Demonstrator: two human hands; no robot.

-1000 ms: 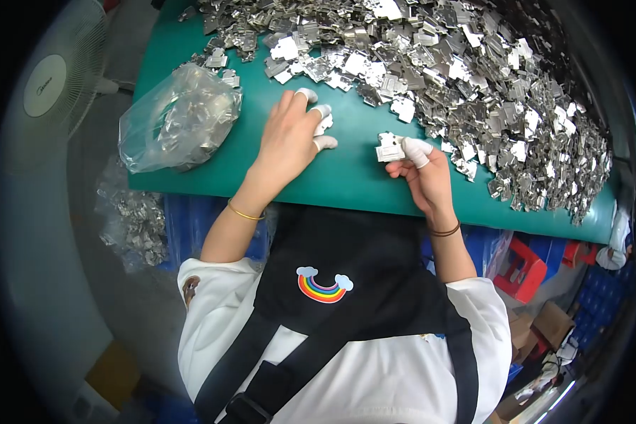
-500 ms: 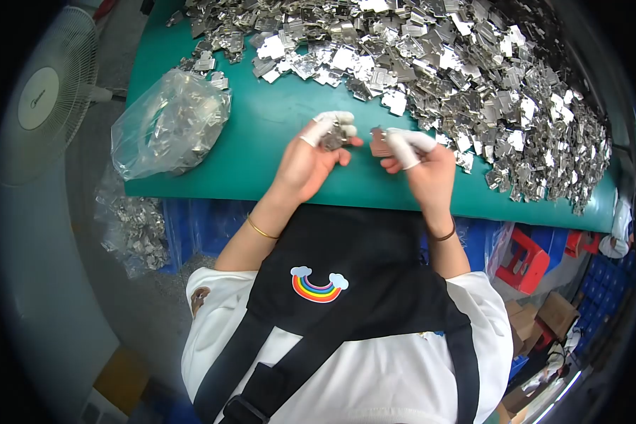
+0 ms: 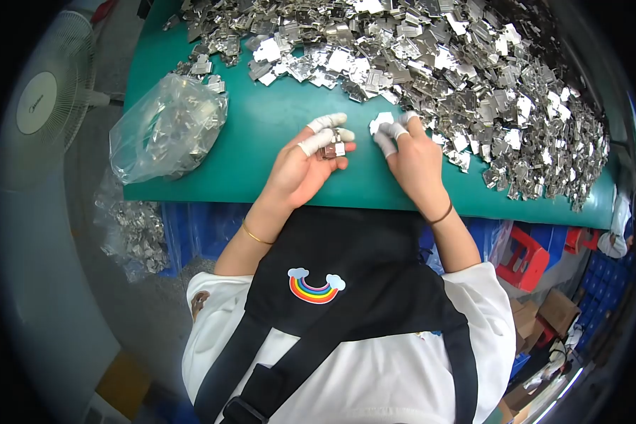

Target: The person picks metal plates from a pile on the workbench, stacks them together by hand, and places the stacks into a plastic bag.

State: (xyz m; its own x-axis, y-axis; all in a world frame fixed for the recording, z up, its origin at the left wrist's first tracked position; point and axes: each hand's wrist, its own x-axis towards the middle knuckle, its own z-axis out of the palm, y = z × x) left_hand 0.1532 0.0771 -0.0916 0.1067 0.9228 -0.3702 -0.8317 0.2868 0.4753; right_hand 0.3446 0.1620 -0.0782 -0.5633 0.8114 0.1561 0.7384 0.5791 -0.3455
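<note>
Left hand [image 3: 309, 154] — thumb and curled fingers pinch a metal piece [image 3: 333, 150]. Right hand [image 3: 415, 159] — fingertips bent against a brighter piece [image 3: 381, 122], grip unclear. Left of the fingers, a bag [image 3: 133, 150] holds some; beyond, a far larger heap [image 3: 417, 53] lies loose.

The left hand [image 3: 300, 166], palm turned upward, holds a small metal part [image 3: 333, 150] in fingers fitted with white cots [image 3: 328, 121]. The right hand [image 3: 418, 161], back upward, has its fingertips at a bright metal piece [image 3: 381, 121] over the green table [image 3: 240, 166]. A pile of metal parts [image 3: 431, 60] lies beyond; a clear plastic bag [image 3: 168, 131] stands left.
</note>
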